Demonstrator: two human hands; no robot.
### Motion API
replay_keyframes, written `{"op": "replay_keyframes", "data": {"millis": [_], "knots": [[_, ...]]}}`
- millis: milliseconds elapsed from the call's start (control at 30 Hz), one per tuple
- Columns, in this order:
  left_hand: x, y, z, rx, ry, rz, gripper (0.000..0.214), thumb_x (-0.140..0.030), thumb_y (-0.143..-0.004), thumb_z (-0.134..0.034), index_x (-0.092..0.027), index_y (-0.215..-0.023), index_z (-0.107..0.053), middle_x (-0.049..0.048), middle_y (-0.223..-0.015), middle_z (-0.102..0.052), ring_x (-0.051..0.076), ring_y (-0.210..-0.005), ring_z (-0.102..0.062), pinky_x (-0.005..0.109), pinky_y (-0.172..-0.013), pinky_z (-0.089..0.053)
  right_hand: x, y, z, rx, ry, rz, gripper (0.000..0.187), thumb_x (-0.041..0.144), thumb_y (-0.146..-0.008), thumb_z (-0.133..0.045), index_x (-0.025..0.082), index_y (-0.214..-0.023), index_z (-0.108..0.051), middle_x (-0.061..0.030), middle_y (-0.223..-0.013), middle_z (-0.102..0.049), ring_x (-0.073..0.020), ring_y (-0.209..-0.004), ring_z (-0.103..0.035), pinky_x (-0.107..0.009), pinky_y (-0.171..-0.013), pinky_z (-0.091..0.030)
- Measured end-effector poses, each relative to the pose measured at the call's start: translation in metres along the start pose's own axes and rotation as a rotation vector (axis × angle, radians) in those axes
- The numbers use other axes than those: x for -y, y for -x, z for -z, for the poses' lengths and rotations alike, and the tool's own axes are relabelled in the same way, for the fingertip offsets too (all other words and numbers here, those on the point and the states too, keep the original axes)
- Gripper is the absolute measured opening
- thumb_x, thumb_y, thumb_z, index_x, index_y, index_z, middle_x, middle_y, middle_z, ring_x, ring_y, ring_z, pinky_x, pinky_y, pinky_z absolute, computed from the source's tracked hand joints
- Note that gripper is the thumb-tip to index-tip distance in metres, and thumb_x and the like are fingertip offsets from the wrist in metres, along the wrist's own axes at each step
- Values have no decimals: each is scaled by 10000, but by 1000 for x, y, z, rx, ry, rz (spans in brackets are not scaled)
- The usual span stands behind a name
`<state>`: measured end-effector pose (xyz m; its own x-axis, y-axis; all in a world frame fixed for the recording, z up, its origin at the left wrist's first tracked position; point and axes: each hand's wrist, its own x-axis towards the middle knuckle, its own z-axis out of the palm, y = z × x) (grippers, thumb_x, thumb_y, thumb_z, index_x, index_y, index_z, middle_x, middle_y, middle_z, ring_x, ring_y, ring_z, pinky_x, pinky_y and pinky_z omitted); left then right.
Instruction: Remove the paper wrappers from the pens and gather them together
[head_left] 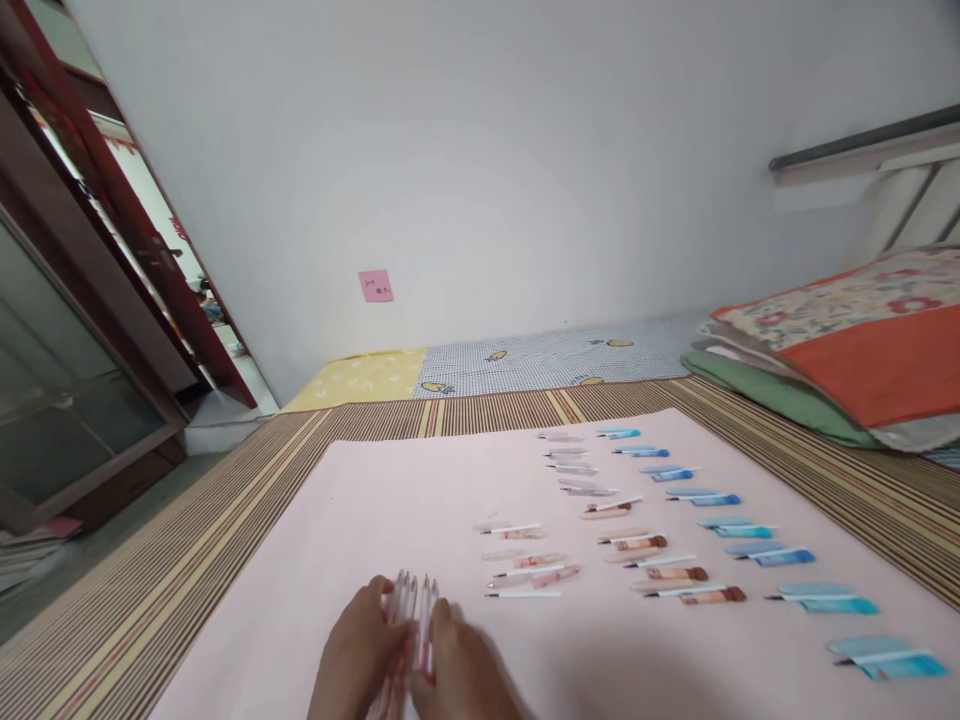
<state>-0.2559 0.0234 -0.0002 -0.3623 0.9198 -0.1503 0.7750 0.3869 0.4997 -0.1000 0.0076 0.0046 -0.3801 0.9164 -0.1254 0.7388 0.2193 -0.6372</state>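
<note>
My left hand (358, 655) and my right hand (459, 665) are close together at the bottom of the view, fingers curled around a bundle of thin clear pens (411, 600) whose tips point away from me. They rest over a pale pink sheet (360, 500). To the right, taken-apart pens lie in rows: pink parts (536, 570), clear parts (574, 465), brown parts (667, 570) and blue parts (757, 550). White refills (523, 594) lie among them.
The pink sheet lies on a striped mat (187, 520). Folded quilts and a pillow (847, 350) are stacked at the right. A white wall with a pink note (375, 285) is ahead; a dark wooden door and cabinet (82, 330) stand at the left.
</note>
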Motion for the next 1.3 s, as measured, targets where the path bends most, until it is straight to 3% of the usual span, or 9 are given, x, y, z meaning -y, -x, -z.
{"op": "replay_keyframes", "data": {"millis": [100,167,300,400,467,567,800,967,1300], "knots": [[-4,1,4,8,-25,2,326,-342,-752,-559,-197,-1041,-599,90,-895,-706,284,-849,-677,353,-714,-432,-3,-4,5,3,-77,83,317,170,-722,-673,212,-1036,-669,-110,-1016,-753,-295,-924,-720,-332,-746,-520],[-8,2,8,-35,12,34,394,-443,-792,-539,-181,-1080,-599,101,-905,-704,294,-848,-679,367,-723,-444,-20,-15,20,-42,-74,132,161,174,-788,-631,262,-911,-683,-63,-905,-762,-242,-836,-714,-304,-703,-492],[-20,6,14,-184,217,77,526,-584,-815,-500,-189,-1152,-586,92,-935,-699,287,-822,-672,383,-713,-471,-78,-53,76,-185,-6,101,248,97,-864,-447,210,-802,-659,-75,-858,-729,-208,-783,-664,-291,-687,-438],[-30,8,13,-270,401,-34,528,-622,-783,-554,-201,-1094,-629,70,-869,-695,293,-860,-660,394,-749,-477,-115,-81,113,-219,67,120,231,90,-820,-451,184,-746,-648,-72,-851,-707,-204,-810,-633,-281,-710,-409],[-36,8,9,-244,549,-101,542,-631,-751,-607,-192,-1066,-652,62,-822,-695,289,-848,-664,395,-762,-486,-127,-96,125,-183,107,177,217,88,-799,-469,185,-730,-651,-49,-839,-705,-182,-809,-625,-255,-706,-400],[-46,8,5,-166,732,-122,560,-621,-708,-676,-182,-1056,-674,69,-829,-718,279,-822,-678,383,-737,-506,-129,-114,124,-102,168,270,215,77,-802,-491,191,-727,-657,-19,-831,-705,-154,-792,-621,-234,-688,-399],[-65,17,7,-227,938,-89,507,-578,-663,-740,-172,-966,-722,74,-780,-738,252,-728,-690,342,-642,-518,-117,-156,108,65,358,378,176,313,-949,-608,150,-983,-666,-46,-1044,-686,-191,-951,-647,-400,-863,-521],[-71,19,6,-216,1006,-73,442,-538,-703,-729,-170,-949,-726,62,-759,-725,223,-703,-663,313,-612,-476,-111,-165,106,152,453,364,210,327,-954,-611,150,-1057,-659,-53,-1069,-685,-192,-947,-663,-404,-852,-548],[-69,16,-3,-169,1038,-66,422,-521,-738,-710,-172,-974,-708,58,-772,-713,212,-714,-637,308,-619,-451,-132,-153,131,60,341,244,169,307,-919,-625,140,-905,-648,-25,-888,-663,-151,-771,-618,-306,-713,-503]]}}
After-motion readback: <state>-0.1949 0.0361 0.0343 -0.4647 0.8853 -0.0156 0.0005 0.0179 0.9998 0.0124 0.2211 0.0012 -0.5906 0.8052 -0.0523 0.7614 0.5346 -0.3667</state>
